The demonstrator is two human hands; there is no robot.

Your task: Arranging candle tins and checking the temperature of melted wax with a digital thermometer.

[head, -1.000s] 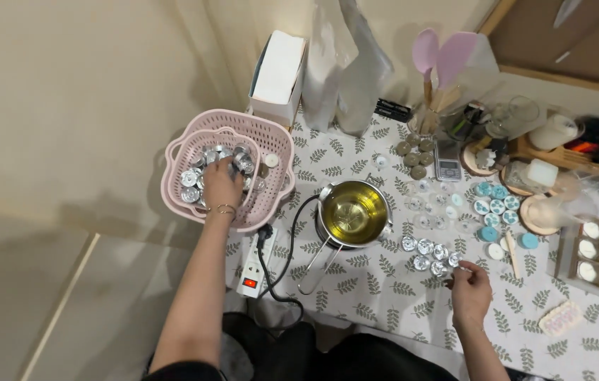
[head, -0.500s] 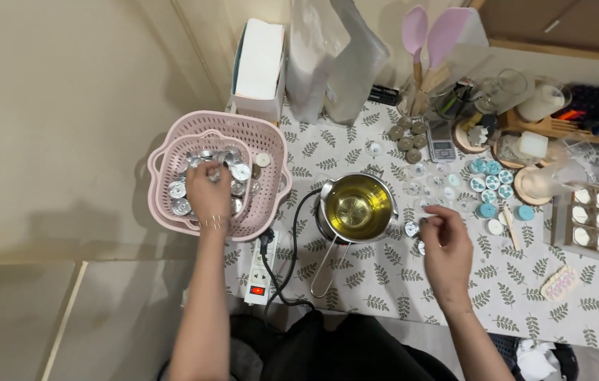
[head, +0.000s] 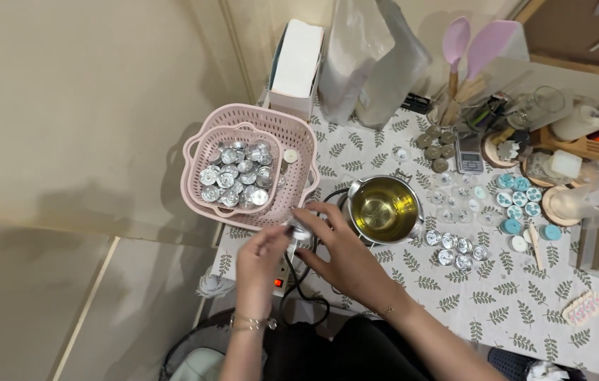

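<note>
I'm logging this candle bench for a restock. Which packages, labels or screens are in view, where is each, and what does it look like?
White box: upright at the table's far edge, behind the pink basket; rectangular, with a teal side.
Two clear plastic bags: right of the box, against the wall; tall, translucent grey-white.
Digital pocket scale: right of the pot; small, flat, silver-grey, with a screen too small to see clearly.

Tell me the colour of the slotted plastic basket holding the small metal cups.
Pale pink slotted plastic basket, clearest in the head view.
</note>
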